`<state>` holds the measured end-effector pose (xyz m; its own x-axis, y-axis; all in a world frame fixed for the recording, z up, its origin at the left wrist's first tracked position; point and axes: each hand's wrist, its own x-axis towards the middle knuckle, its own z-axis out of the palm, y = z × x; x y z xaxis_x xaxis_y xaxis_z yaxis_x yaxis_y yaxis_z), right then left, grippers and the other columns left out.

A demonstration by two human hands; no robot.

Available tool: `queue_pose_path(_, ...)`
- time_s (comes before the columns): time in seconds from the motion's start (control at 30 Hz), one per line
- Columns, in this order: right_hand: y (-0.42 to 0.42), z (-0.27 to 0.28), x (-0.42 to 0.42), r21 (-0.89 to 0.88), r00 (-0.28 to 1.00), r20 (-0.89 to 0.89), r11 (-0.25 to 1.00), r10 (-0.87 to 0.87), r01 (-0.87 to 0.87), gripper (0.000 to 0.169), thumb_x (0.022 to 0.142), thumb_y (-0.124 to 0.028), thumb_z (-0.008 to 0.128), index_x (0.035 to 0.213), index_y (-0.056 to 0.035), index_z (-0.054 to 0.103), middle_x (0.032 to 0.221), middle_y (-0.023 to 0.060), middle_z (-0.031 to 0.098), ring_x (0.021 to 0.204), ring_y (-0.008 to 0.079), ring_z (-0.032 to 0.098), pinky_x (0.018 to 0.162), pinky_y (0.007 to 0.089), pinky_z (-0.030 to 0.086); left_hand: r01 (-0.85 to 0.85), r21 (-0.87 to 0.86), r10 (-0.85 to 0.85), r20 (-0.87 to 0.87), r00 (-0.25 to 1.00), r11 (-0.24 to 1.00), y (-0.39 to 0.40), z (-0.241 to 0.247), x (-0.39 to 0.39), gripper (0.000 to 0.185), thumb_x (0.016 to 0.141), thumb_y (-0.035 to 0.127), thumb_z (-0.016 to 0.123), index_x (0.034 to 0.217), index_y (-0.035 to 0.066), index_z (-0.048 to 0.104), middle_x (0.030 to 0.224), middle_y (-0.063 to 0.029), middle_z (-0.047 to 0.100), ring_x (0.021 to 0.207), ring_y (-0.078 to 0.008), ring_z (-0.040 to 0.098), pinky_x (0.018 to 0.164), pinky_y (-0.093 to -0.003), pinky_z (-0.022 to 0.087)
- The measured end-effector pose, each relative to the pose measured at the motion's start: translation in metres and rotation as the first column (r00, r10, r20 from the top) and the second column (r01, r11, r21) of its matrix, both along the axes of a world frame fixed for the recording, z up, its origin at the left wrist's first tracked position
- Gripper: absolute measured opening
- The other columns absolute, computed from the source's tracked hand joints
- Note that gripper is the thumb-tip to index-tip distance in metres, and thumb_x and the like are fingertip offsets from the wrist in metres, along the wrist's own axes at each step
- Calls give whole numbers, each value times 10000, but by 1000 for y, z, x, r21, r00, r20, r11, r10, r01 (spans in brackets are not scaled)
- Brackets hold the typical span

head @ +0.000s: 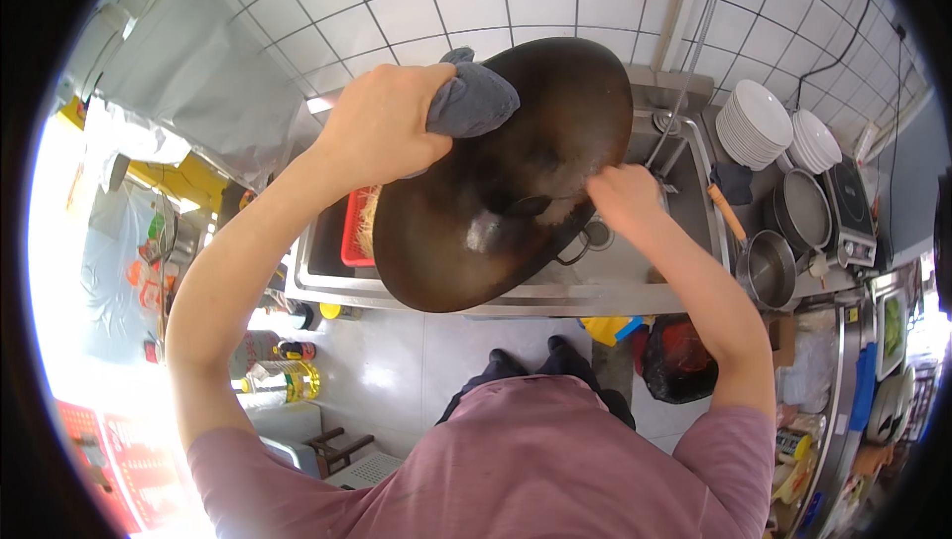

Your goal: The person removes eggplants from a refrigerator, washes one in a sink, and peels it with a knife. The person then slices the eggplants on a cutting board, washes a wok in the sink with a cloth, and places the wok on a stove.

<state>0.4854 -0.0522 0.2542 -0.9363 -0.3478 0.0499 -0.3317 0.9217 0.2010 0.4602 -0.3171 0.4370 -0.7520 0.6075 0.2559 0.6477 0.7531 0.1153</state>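
A large dark wok (446,241) is tilted over the sink (632,279), its surface brown and black with a shiny patch. My left hand (390,119) grips a grey cloth (476,100) bunched at the wok's upper left edge. The cloth hides what part of the wok lies under it. On the right side, my right hand (628,193) is curled against the wok's surface. Its fingertips are hidden, so I cannot tell whether anything is in it. A metal loop handle (576,253) shows at the wok's lower right.
A red basket (357,230) with pale strands sits left of the wok. A faucet hose (688,70) hangs over the sink's right side. Stacked white plates (753,126), a wooden-handled saucepan (770,267), a dark pot (799,208) and an induction cooker (848,200) stand at right.
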Motion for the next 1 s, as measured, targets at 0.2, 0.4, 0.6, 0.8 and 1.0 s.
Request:
queue_pose_path(0.2, 119, -60, 124, -361, 785, 248, 697, -568, 619, 199, 842, -149, 496, 989, -81, 611, 856, 183, 639, 828, 382, 614, 712, 495, 482, -55, 7, 55, -132, 990, 998, -9, -11, 13, 357, 619, 103, 608, 972, 55, 585, 784, -175, 620, 798, -376, 580, 702, -453, 462)
queue_pose_path(0.4, 139, -201, 175, -454, 704, 443, 538, -555, 710, 199, 844, -208, 486, 912, -71, 613, 857, 200, 632, 847, 400, 599, 743, 491, 478, -206, -93, 189, -167, 968, 974, 14, -6, 14, 298, 618, 97, 592, 914, 66, 592, 760, -161, 619, 754, -370, 578, 660, -436, 461)
queue_pose_path(0.6, 126, -251, 166, -518, 675, 597, 433, -435, 737, 230, 850, -228, 473, 924, -51, 598, 908, 216, 620, 894, 414, 577, 759, 491, 460, -310, -115, 278, -232, 932, 944, 19, -11, -2, 271, 617, 123, 590, 885, 87, 609, 754, -150, 630, 752, -356, 593, 661, -435, 470)
queue_pose_path(0.8, 109, -258, 169, -620, 811, 483, 526, -330, 583, 286, 863, -292, 474, 845, -27, 580, 828, 227, 605, 835, 428, 565, 698, 503, 434, -628, -201, 574, -270, 773, 752, -42, -3, -32, 271, 627, 162, 584, 887, 123, 644, 804, -133, 654, 797, -326, 621, 696, -424, 489)
queue_pose_path(1.0, 58, -240, 166, -639, 818, 573, 593, -58, 490, 397, 773, -355, 648, 677, 11, 530, 620, 182, 542, 571, 313, 507, 555, 411, 405, -823, -164, 799, -197, 568, 544, -178, 23, -7, 274, 615, 203, 596, 871, 130, 662, 848, -131, 661, 850, -328, 625, 726, -420, 489)
